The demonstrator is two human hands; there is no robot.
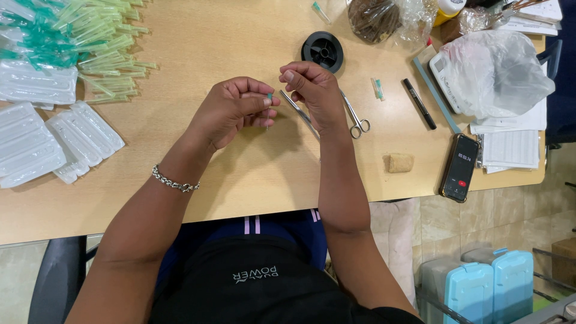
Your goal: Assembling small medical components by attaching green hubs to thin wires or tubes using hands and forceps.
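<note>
Small green-tipped needle (pixel 269 98) pinched upright above bench (pixel 240 174) centre for close work | your left hand (pixel 231 111) closed on it | your right hand (pixel 312 90) pinches thin thread, also gripping forceps (pixel 327 114) | thread spool (pixel 323 50) at 12 o'clock, capped needles (pixel 102 42) at 10 o'clock

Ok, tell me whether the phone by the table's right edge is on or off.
On. The phone lies flat, face up on the table, and its screen is lit, showing pale digits and a round red button on a dark background.
</note>
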